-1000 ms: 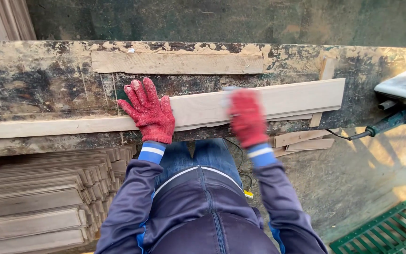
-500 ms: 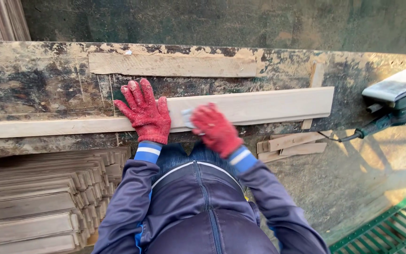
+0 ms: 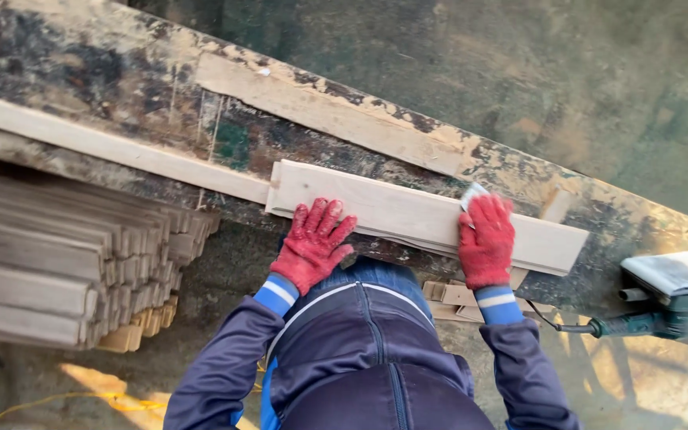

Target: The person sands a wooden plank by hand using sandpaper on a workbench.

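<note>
A pale moulded wood board lies flat along the near side of a worn, paint-stained workbench. My left hand, in a red knit glove, rests with spread fingers on the board's near edge towards its left end. My right hand, also in a red glove, presses a small pale sanding pad onto the board near its far edge, towards the right end. Only a corner of the pad shows above the fingers.
A thin wood strip runs left from the board. A wider plank lies farther back on the bench. Several boards are stacked at the left. An electric sander with its cable sits at the right, with wood offcuts below the bench.
My right hand slid with the pad to the right along the board. My left hand shifted from flat on the board's top to its near edge. The view has tilted and swung left.
</note>
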